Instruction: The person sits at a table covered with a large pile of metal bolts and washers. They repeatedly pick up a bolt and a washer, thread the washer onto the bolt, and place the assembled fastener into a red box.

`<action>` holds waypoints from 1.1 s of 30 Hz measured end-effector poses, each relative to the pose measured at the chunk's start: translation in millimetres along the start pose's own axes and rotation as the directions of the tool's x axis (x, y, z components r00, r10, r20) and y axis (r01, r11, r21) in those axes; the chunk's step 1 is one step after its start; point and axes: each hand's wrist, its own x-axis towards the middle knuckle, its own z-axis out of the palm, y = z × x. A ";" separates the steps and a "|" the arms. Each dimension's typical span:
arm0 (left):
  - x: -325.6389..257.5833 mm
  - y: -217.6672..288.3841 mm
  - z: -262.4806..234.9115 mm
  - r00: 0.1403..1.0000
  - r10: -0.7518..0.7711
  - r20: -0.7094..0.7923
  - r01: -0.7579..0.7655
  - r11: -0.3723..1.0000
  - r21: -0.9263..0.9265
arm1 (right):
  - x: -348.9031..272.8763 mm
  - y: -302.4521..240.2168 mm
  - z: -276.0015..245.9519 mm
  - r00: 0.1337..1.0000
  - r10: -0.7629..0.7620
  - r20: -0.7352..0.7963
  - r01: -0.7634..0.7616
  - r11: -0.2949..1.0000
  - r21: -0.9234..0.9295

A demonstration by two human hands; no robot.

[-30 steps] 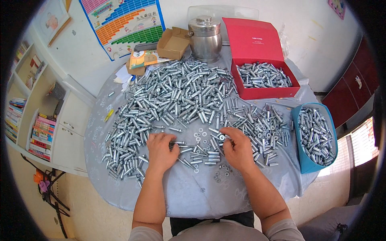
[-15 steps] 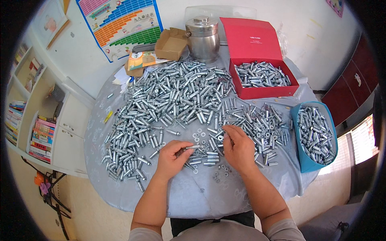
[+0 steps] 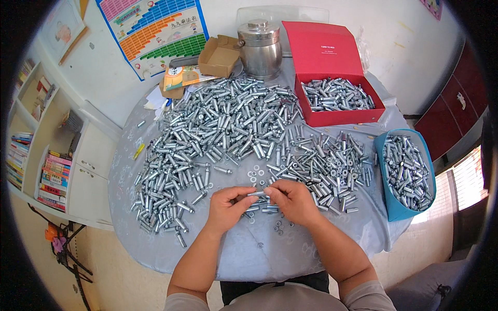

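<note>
Over the near middle of the table, my left hand [image 3: 228,208] pinches a silvery expansion bolt [image 3: 258,194] held level. My right hand [image 3: 294,202] has its thumb and fingers closed on the bolt's right end; whether a small part is also in those fingers is hidden. Loose washers [image 3: 256,173] lie just beyond my hands, and a few small nuts [image 3: 279,226] sit on the cloth below the right one. A large heap of expansion bolts [image 3: 223,119] spreads behind and to the left. Right of my hands is a mixed pile of bolts, sleeves and washers [image 3: 332,168].
A red box [image 3: 337,118] with its lid raised holds more bolts at the back right. Near the right edge stands a blue bin [image 3: 386,179] full of them. A steel pot [image 3: 259,52], a cardboard box [image 3: 218,57] and a yellow pen-like item [image 3: 138,151] are also on the table.
My right hand has come from the mixed pile down and left to meet the bolt in my left hand. Its fingers now close on the bolt's right end.
</note>
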 end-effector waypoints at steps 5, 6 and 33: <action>1.4 -3.3 -1.2 0.989 -0.148 -0.015 0.144 0.978 -0.149 | -1.7 -3.5 2.4 0.997 -0.064 -0.039 0.066 0.995 0.069; 1.5 -2.9 -1.9 0.991 -0.135 -0.014 0.132 0.981 -0.145 | -2.3 -10.8 1.2 0.995 -0.082 -0.048 0.085 0.994 0.066; 0.7 -4.6 -4.9 0.997 -0.071 0.002 0.069 0.967 -0.246 | 1.0 -2.1 -1.7 0.992 0.107 0.072 -0.118 0.978 0.172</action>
